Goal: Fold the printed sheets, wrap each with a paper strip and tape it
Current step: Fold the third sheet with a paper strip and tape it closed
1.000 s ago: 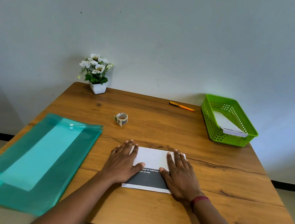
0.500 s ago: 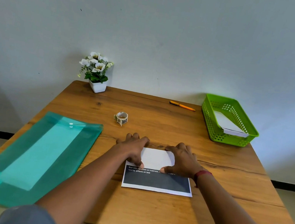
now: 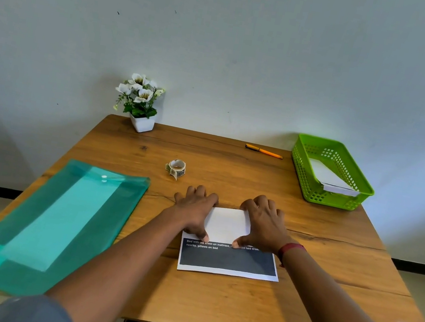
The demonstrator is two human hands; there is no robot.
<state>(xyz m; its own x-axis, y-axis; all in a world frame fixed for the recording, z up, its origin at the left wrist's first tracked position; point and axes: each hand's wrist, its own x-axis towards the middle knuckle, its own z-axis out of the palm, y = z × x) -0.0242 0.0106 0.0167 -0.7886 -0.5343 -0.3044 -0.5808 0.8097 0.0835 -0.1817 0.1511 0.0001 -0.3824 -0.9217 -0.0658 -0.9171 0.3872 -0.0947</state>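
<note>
Printed sheet (image 3: 228, 259) lies flat near the front-middle of the counter (image 3: 209, 306), far flap folded toward the person so its white back covers the upper half; the dark printed band with white caption is exposed below. My read: the fold is being creased and aligned, so both hands pin it.

Left hand (image 3: 194, 211) and right hand (image 3: 265, 223) bracket the white flap, palms down. Fingers curl over the far folded edge, thumbs press on the flap's near edge where it meets the print. Neither grip is closed around anything: fingers spread, pressing the paper to the counter, not pinching it. Forearms reach in from the near corners, converging on the sheet; red band on the right wrist.

Placement looks deliberate:
- tape roll (image 3: 176, 169) just beyond the left hand, free end hanging loose, in easy reach for the taping step
- green folder (image 3: 49, 223) well left, a pale sheet inside; likely the stock of sheets or strips, can't tell which
- green basket (image 3: 330, 172) at the far right corner with white folded paper in it, likely finished pieces
- pen (image 3: 263, 151) and flower pot (image 3: 142, 121) along the far edge, out of the work zone

No paper strip visible loose on the counter. Judgement: early in this sheet's cycle, folding only, wrap and tape not yet done.
</note>
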